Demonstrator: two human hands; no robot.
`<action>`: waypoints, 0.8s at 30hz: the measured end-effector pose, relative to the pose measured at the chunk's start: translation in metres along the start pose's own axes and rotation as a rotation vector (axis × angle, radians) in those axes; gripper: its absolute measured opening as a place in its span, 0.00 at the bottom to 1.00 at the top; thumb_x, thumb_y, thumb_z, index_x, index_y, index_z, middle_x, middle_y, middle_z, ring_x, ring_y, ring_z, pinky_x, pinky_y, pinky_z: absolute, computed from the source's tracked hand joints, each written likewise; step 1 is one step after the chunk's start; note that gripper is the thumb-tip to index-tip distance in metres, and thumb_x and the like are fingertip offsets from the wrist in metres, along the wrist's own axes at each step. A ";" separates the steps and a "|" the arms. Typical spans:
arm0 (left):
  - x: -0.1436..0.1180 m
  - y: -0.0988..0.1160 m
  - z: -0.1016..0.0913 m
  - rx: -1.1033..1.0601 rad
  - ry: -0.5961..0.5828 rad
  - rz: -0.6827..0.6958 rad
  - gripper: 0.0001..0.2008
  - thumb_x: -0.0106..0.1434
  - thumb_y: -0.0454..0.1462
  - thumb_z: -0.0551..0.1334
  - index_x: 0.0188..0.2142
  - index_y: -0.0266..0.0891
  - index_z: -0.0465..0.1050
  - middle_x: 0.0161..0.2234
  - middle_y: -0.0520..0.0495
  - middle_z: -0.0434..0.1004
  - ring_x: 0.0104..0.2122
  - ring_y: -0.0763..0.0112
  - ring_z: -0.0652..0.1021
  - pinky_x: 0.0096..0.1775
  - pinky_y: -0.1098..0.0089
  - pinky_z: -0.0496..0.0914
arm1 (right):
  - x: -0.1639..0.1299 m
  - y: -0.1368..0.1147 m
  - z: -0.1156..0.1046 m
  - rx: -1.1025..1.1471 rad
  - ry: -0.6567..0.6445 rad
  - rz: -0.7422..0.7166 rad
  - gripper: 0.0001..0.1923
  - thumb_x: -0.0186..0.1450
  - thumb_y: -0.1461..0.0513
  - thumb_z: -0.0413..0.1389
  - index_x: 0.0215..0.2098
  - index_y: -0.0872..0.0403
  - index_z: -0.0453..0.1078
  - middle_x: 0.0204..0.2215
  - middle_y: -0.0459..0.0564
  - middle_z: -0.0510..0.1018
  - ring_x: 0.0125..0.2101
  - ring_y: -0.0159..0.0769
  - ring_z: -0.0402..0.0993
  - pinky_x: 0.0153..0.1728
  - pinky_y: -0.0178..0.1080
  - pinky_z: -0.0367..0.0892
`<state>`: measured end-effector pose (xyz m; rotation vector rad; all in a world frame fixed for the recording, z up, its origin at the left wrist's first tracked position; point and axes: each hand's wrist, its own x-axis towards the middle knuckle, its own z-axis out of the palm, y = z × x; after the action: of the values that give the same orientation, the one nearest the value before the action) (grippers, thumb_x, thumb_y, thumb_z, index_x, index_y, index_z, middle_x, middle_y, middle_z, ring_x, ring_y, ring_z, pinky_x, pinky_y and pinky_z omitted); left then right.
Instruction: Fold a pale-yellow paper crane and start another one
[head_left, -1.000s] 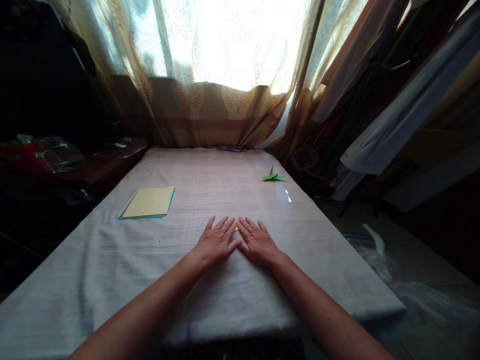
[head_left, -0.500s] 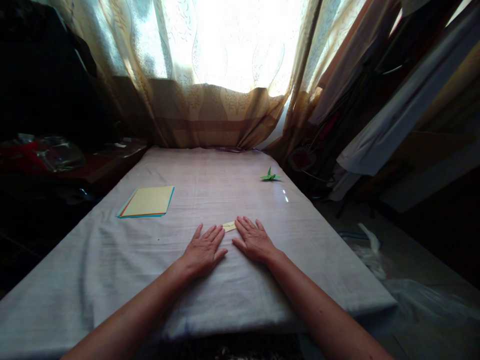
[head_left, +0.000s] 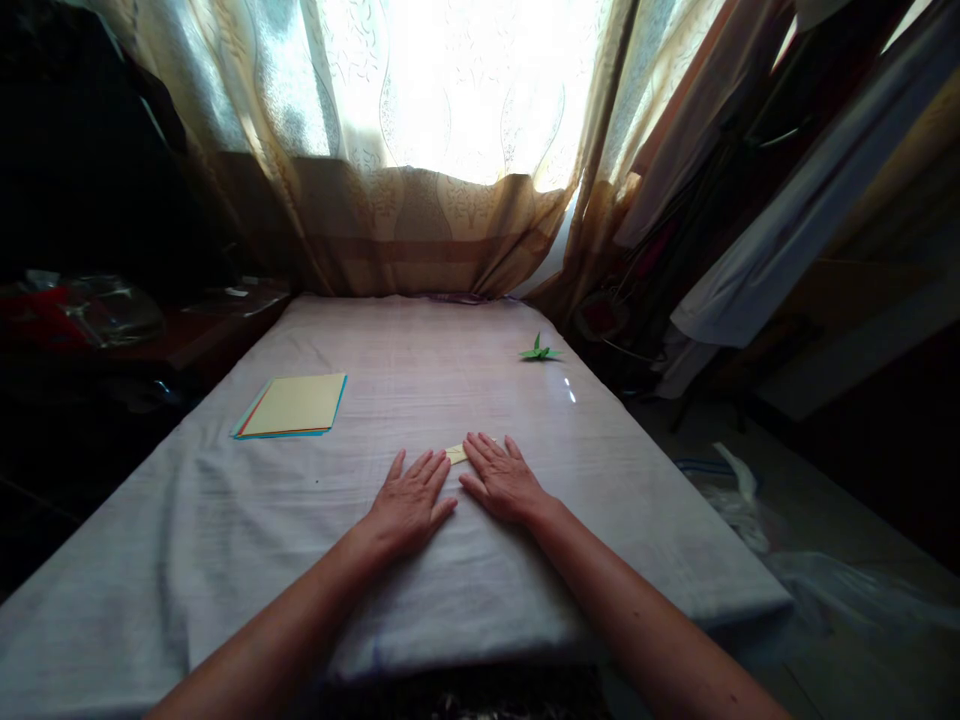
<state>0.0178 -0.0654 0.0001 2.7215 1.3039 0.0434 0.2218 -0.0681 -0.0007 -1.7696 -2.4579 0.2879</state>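
Note:
My left hand (head_left: 410, 499) lies flat, palm down, on the pale cloth-covered table (head_left: 225, 520), fingers apart and holding nothing. My right hand (head_left: 502, 478) lies flat beside it, its fingertips resting on a small folded yellow paper (head_left: 455, 453) that sticks out to the left of the fingers. Part of that paper is hidden under the hand. A stack of coloured paper sheets (head_left: 292, 406), yellow on top, lies to the left. A small green folded paper figure (head_left: 538, 351) stands at the far right of the table.
Patterned curtains (head_left: 420, 220) hang behind the table's far edge with bright light through them. Dark cluttered furniture (head_left: 97, 320) stands to the left. Hanging cloth (head_left: 757, 260) and plastic bags (head_left: 757, 500) on the floor are to the right of the table's edge.
My hands were together over the yellow paper; my left hand has slid left and back, uncovering part of the paper. My right hand stays on it.

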 end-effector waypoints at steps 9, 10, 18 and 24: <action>0.007 0.008 -0.027 0.058 -0.010 0.025 0.24 0.69 0.47 0.54 0.60 0.39 0.64 0.62 0.38 0.65 0.61 0.53 0.66 0.62 0.44 0.49 | -0.012 0.017 -0.006 -0.008 -0.010 0.097 0.32 0.71 0.49 0.40 0.68 0.54 0.51 0.69 0.53 0.48 0.68 0.43 0.42 0.65 0.57 0.38; 0.010 0.009 -0.032 0.078 0.013 0.039 0.21 0.68 0.46 0.55 0.56 0.39 0.68 0.59 0.38 0.69 0.58 0.54 0.69 0.62 0.45 0.50 | -0.012 0.017 -0.006 -0.004 0.000 0.097 0.32 0.71 0.49 0.41 0.68 0.54 0.51 0.69 0.53 0.49 0.68 0.42 0.42 0.65 0.57 0.38; 0.048 0.014 -0.041 0.097 0.057 -0.006 0.09 0.65 0.36 0.59 0.45 0.39 0.71 0.42 0.41 0.77 0.41 0.59 0.78 0.43 0.64 0.71 | -0.013 0.019 -0.002 0.037 0.062 0.084 0.31 0.70 0.49 0.44 0.68 0.53 0.52 0.68 0.53 0.51 0.68 0.43 0.45 0.65 0.58 0.38; 0.059 0.010 -0.033 0.070 0.030 -0.008 0.09 0.66 0.30 0.55 0.38 0.36 0.74 0.35 0.39 0.78 0.36 0.58 0.79 0.40 0.64 0.70 | -0.009 0.019 -0.006 0.089 0.144 0.087 0.29 0.69 0.54 0.50 0.66 0.52 0.56 0.65 0.54 0.60 0.66 0.44 0.52 0.64 0.56 0.43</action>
<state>0.0598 -0.0229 0.0326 2.7840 1.3495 0.0380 0.2432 -0.0708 0.0016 -1.7969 -2.2392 0.2623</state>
